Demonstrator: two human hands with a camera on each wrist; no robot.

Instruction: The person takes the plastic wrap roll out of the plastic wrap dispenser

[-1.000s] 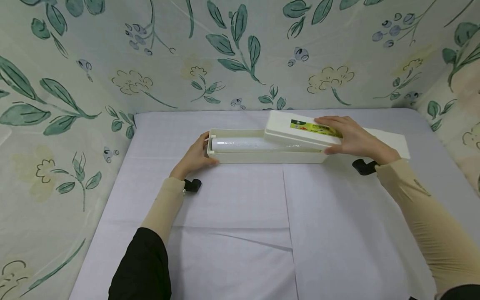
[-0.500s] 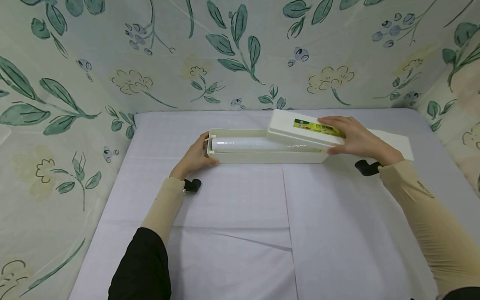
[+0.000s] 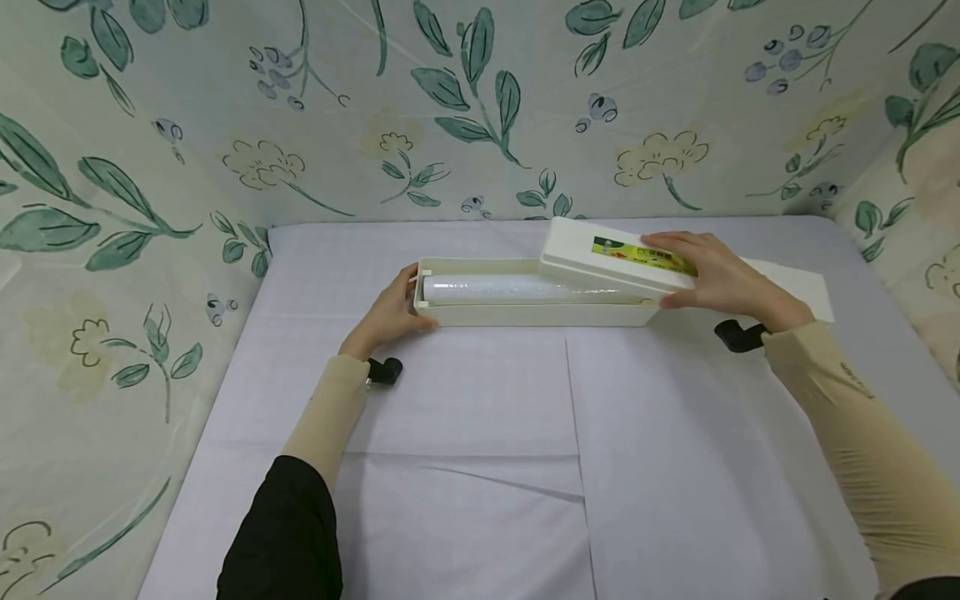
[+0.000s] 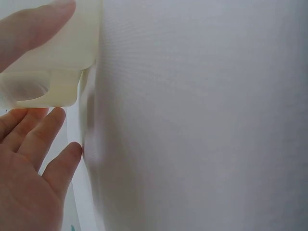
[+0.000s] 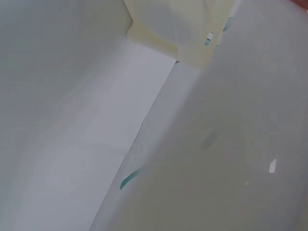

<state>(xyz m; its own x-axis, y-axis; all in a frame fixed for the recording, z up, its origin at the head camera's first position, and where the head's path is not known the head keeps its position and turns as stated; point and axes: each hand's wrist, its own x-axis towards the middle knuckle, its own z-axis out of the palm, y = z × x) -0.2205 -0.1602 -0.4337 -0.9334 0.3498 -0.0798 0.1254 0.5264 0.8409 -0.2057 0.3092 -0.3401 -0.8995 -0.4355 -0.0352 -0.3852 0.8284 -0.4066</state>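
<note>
A long cream-white plastic-wrap box (image 3: 540, 316) lies on the table with a clear, shiny roll of plastic wrap (image 3: 487, 289) inside. My left hand (image 3: 388, 310) holds the box's left end, thumb along the front and fingers round the end; the left wrist view shows the box end (image 4: 53, 55) between thumb and fingers. Its white lid (image 3: 573, 244), with a yellow-green label, is tilted over the right part of the box and reaches past its right end. My right hand (image 3: 716, 279) grips the lid across its width, hiding part of the label.
A pale cloth with fold creases covers the table (image 3: 465, 508). Behind and at the sides hang leaf-and-flower printed curtains (image 3: 315, 108). Each wrist carries a small black camera, one by the left cuff (image 3: 386, 371) and one by the right cuff (image 3: 738, 336).
My right hand has drawn the lid a little to the right, uncovering slightly more of the roll. The left hand and the box have stayed in place.
</note>
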